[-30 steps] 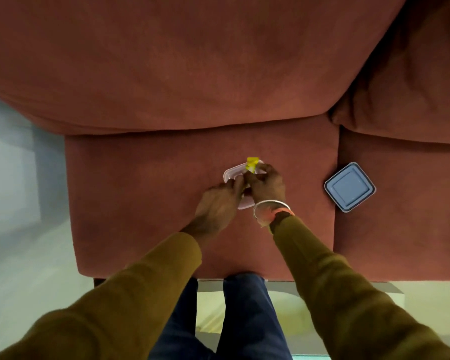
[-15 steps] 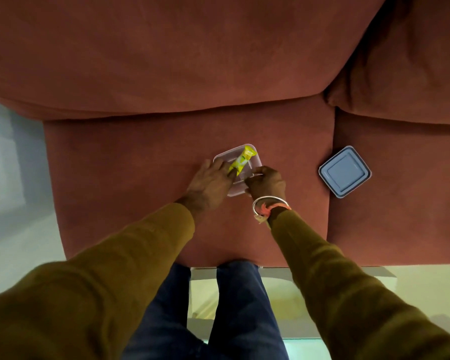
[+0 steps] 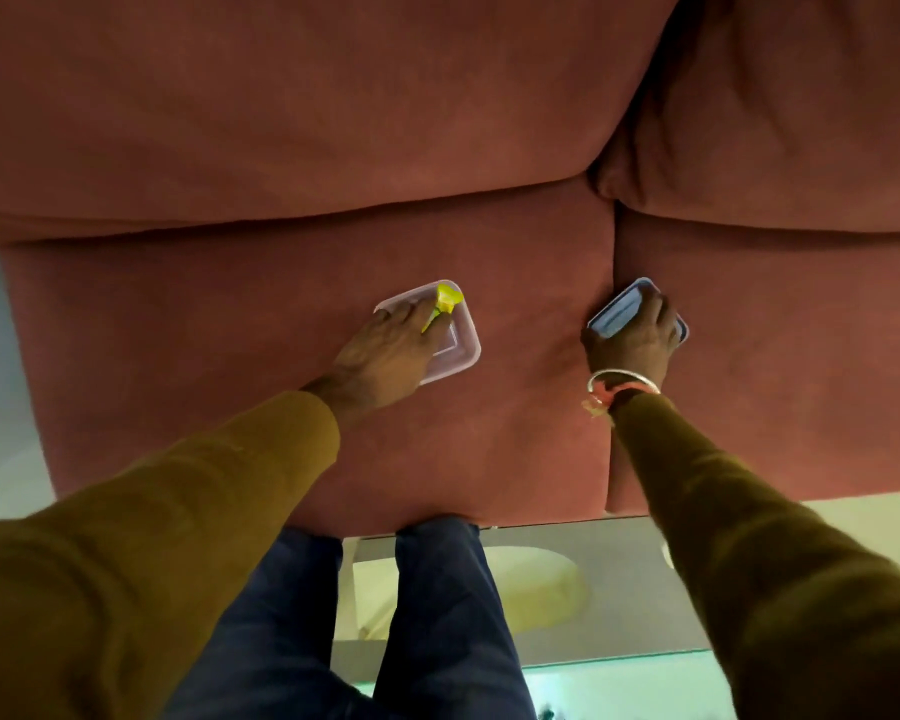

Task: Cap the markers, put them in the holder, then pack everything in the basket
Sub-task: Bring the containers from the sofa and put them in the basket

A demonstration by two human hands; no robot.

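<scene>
Fingers (image 3: 418, 318) of the left hand (image 3: 380, 356) lie over the near end of the yellow marker (image 3: 448, 297), and I cannot tell whether they pinch it. The marker lies in the clear box (image 3: 464, 351), its long axis slanting from near left to far right, broad end toward the sofa back. Fingers (image 3: 657, 313) of the right hand (image 3: 632, 343) curl round the blue lid (image 3: 618, 315) on the sofa (image 3: 230, 330) seat, right of the box.

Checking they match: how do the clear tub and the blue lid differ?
The tub is clear and deep; the lid is opaque blue-grey and flat. The tub holds a yellow marker; the lid holds nothing. The left hand covers the tub; the right hand grips the lid. Both are rounded squares on the sofa.
</scene>
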